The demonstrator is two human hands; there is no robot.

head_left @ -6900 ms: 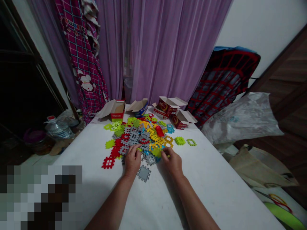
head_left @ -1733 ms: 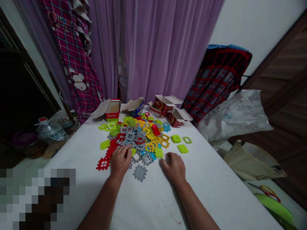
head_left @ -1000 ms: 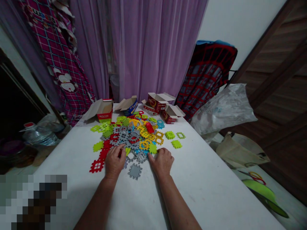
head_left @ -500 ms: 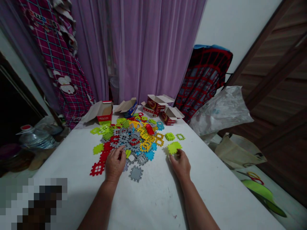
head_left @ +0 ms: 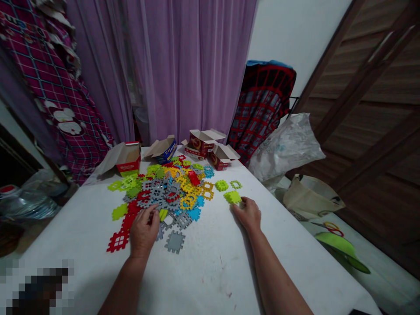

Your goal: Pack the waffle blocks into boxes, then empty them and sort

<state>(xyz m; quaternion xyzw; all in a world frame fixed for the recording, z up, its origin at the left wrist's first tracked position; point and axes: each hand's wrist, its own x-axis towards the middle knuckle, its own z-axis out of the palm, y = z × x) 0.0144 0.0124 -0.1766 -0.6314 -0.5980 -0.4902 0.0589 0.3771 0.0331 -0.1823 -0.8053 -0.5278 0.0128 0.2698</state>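
Observation:
A heap of flat interlocking plastic tiles (head_left: 167,190) in green, grey, red, yellow and blue covers the far middle of the white table (head_left: 203,271). My left hand (head_left: 143,227) rests palm down on the heap's near edge, fingers curled over grey and red tiles. My right hand (head_left: 250,213) lies to the right of the heap, its fingertips on a lime green tile (head_left: 232,197). Two more green tiles (head_left: 222,185) lie just beyond it. A single grey tile (head_left: 175,241) sits apart, near my left hand.
Several open cardboard boxes (head_left: 205,146) stand at the table's far edge, in front of a purple curtain (head_left: 183,65). A plastic sack (head_left: 285,144) and a cloth bag (head_left: 311,201) sit right of the table. A water bottle (head_left: 19,201) lies at the left.
My right hand left the heap's near edge and went right, carrying a lime green tile out beside the other loose green tiles. My left hand stayed on the heap. The view swung right.

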